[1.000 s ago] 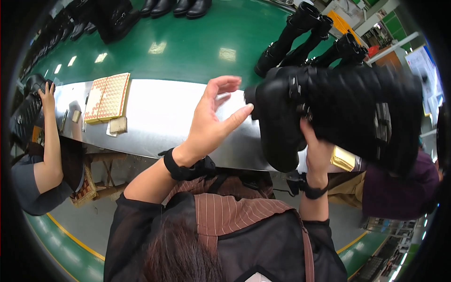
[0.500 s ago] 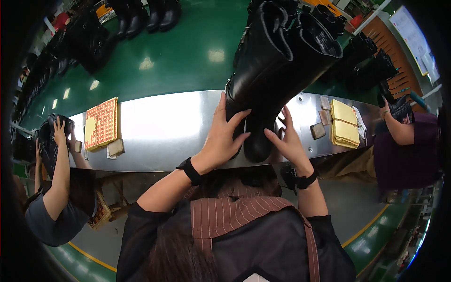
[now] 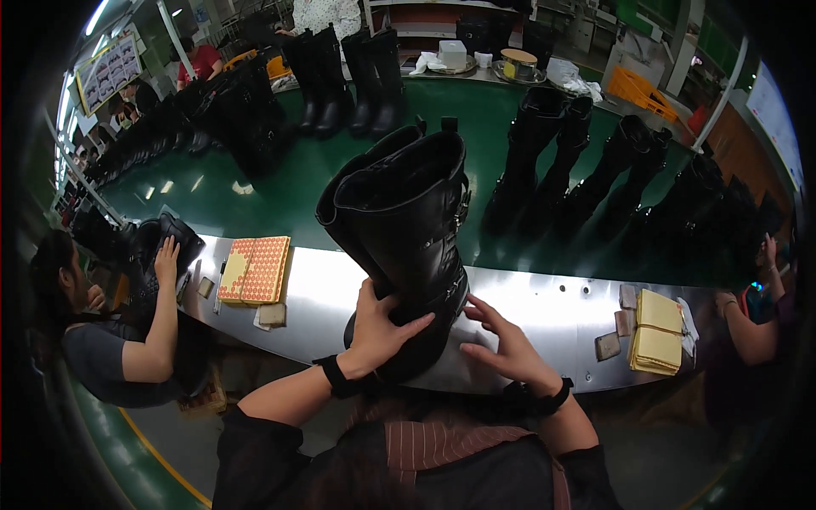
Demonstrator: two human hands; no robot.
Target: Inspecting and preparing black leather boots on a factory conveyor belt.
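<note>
A pair of tall black leather boots [image 3: 408, 229] stands close together on the shiny metal strip of the table in front of me, buckled straps on the right side. Both shafts gape at the top. My left hand [image 3: 378, 331] wraps the ankle area from the left, its thumb spread across the leather and its other fingers partly hidden. Just right of the boots, my right hand [image 3: 510, 347] is open with fingers apart, its fingertips close to the lower strap; whether they touch it I cannot tell.
A stack of sheets with round orange stickers [image 3: 255, 270] lies left, a yellow paper stack [image 3: 659, 331] right, small blocks [image 3: 607, 346] beside it. More black boots [image 3: 527, 161] stand on the green table [image 3: 297, 191]. A co-worker [image 3: 127, 340] at left handles a boot; another person is at right.
My view has tipped upward. The boots have turned so their buckled straps face right, and they stand further left along the table. My right hand has come away from the front boot.
</note>
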